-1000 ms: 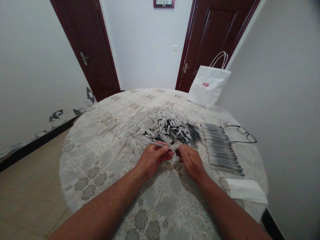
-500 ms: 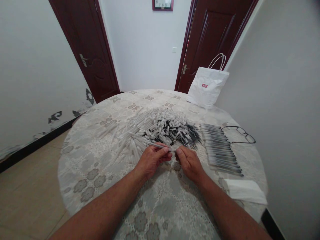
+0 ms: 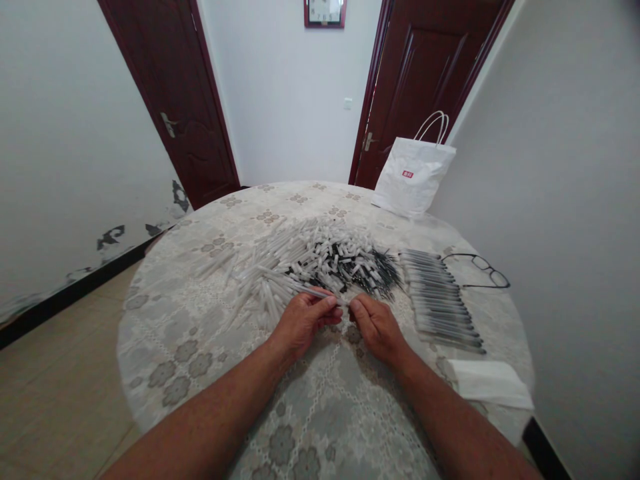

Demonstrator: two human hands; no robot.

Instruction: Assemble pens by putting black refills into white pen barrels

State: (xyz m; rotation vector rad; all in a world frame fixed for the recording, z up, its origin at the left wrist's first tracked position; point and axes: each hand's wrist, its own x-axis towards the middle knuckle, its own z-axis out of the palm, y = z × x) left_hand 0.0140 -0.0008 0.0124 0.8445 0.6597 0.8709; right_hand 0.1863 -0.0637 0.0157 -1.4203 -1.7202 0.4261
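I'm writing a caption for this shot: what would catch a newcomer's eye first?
Probably the big heap of white and black pen parts mid-table, with the left hand and right hand meeting around a slim pen before it. Next, the neat row of pens to the right and the white bag behind.

On the table (image 3: 300,413), the pile (image 3: 295,257) lies from the middle toward 12 o'clock, its edge spreading toward 10. The row (image 3: 440,300) lies at 3 o'clock, with the glasses (image 3: 491,269) just beyond it, between 2 and 3. The cloth (image 3: 493,383) lies at 4 o'clock, the bag (image 3: 415,175) stands at 1. On the pile's 6 o'clock side, a pen (image 3: 317,293) is in the left hand (image 3: 305,321), its end at the right hand (image 3: 375,327). Behind the table, the clock (image 3: 325,13) hangs at 12, between doors at 11 and 1.
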